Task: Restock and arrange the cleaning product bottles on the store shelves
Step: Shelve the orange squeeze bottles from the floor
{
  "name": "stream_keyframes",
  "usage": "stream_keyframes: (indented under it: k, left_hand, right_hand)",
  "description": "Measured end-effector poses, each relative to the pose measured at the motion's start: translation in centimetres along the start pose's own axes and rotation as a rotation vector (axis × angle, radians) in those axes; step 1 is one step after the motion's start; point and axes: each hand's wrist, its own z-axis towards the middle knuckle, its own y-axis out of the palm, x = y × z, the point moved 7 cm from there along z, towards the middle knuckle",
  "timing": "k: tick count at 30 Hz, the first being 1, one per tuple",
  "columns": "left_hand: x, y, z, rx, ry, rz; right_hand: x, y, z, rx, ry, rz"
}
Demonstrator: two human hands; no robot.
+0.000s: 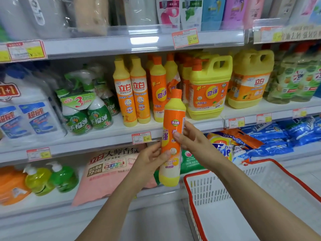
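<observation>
bottle [172,119] of dish soap, yellow with an orange label and orange cap, stands nearly upright in the air, held in both hands in front of the shelving. left hand [149,162] grips its lower half from the left side, thumb laid across the front of the label; right hand [192,139] grasps its middle from the right, thumb tip pressed on the label and fingers curled behind. directly behind the bottle's upper half stands a row of like orange-and-yellow bottles [132,94] on the middle shelf [104,137], and just right of the bottle's cap sit two large yellow handled jugs [208,91]. well to the left of the bottle are green spray bottles [86,110] bundled in a pack. a price tag [141,137] reading 3.50 hangs on the shelf edge just left of the bottle. behind and left of the bottle's base lies a pink bag [107,176]; to the right of the bottle are blue bags [278,136]. below and right of the bottle is a white basket [295,178] with a red rim.
</observation>
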Motion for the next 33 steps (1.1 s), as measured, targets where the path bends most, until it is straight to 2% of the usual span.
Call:
stream_keyframes:
  k: [2, 5, 7, 11, 16, 19, 22, 24, 29, 33]
  left_hand:
    - [-0.8, -0.8, 0.0, 0.024, 0.034, 0.027]
    - [-2.9, -2.8, -0.1, 0.105, 0.034, 0.234]
    - [-4.8, -3.7, -0.2, 0.126, -0.002, 0.359]
    - [-9.4, -5.4, -0.7, 0.152, -0.081, 0.490]
    - [-17.8, -6.7, -2.9, 0.128, -0.250, 0.563]
    - [-22.6, -5.9, -4.8, -0.009, -0.345, 0.666]
    - [-26.7, -4.8, -6.3, -0.176, -0.431, 0.751]
    - [-28.3, -4.2, -7.1, -0.224, -0.472, 0.743]
    - [-30.1, -3.0, -8.3, -0.223, -0.480, 0.764]
    - [-29.8, -2.5, -8.9, -0.327, -0.472, 0.808]
  right_hand:
    - [0.0, -0.1, 0.3, 0.002, 0.009, -0.052]
    - [-0.5, -2.0, 1.1, 0.235, -0.003, -0.073]
    - [-0.9, -1.8, 1.5, 0.261, -0.038, -0.213]
    - [2.1, 0.9, 2.1, 0.139, -0.042, -0.405]
    - [11.0, 5.3, 0.2, -0.010, 0.042, -0.549]
    - [16.8, 7.8, -2.0, -0.145, 0.118, -0.652]
    - [21.2, 8.3, -4.0, -0.191, 0.205, -0.685]
    - [23.1, 8.5, -5.3, -0.213, 0.248, -0.674]
    - [24.4, 8.8, -7.5, -0.247, 0.250, -0.673]
    - [24.9, 8.0, -8.6, -0.350, 0.296, -0.710]
